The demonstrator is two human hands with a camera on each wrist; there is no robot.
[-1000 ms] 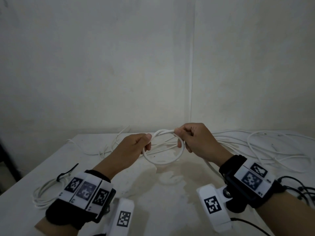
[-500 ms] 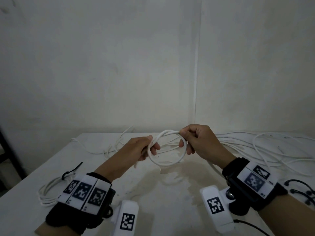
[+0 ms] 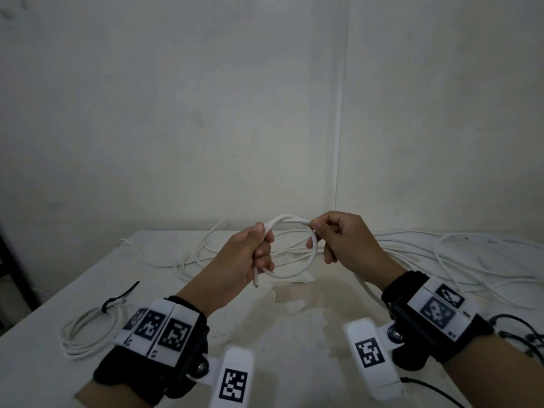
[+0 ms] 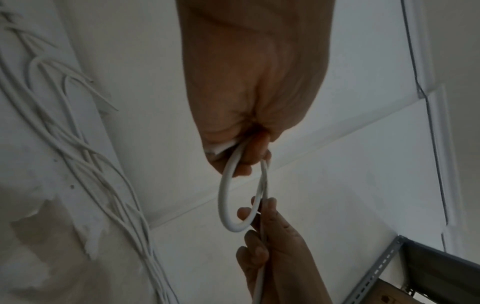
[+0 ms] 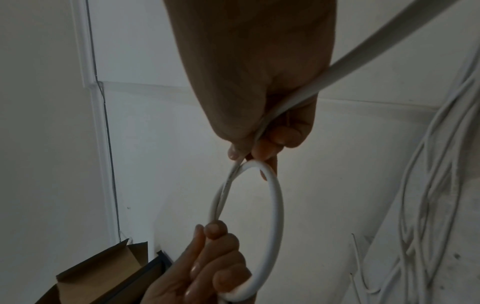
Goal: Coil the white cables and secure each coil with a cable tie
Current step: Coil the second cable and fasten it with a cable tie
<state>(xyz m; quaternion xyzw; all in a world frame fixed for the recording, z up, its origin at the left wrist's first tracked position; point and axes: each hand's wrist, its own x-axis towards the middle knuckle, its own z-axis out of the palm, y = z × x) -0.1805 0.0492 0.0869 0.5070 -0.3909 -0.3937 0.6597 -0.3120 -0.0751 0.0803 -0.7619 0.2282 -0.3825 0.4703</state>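
Both hands are clamped on the white cable point(image 3: 306, 265) above the worktop point(image 3: 294, 334) — left hand point(image 3: 244, 260) gripping the loop's crossing near the free end, right hand point(image 3: 344, 240) pinching the top. It looks light but springy — likely to uncoil, so hold where turns overlap.

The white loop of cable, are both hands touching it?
Touching. The head view shows the left hand gripping the loop's left side and the right hand pinching its top.

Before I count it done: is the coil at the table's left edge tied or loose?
Tied: a black tie cinches the coil.
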